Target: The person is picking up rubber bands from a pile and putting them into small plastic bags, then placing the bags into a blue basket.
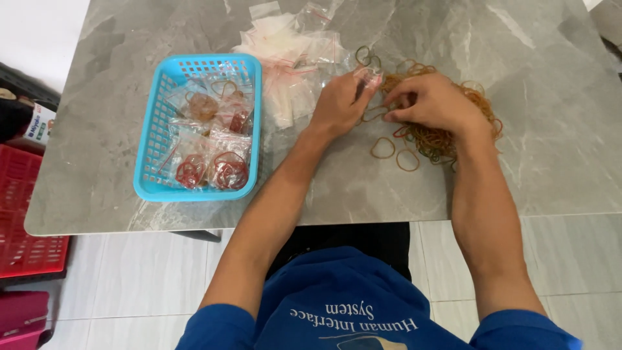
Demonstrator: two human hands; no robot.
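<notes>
Pretty bright, even daylight; soft glare on the marble table [518,129], faint shadows under the arms, slight wide-angle bend near its edges.

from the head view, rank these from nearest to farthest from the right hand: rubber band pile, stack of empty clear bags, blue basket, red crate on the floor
1. Rubber band pile: under and around the right hand, touching it.
2. Stack of empty clear bags: past the left hand, mid-table.
3. Blue basket: left part of the table, holding filled bags.
4. Red crate: far left, on the floor.
</notes>
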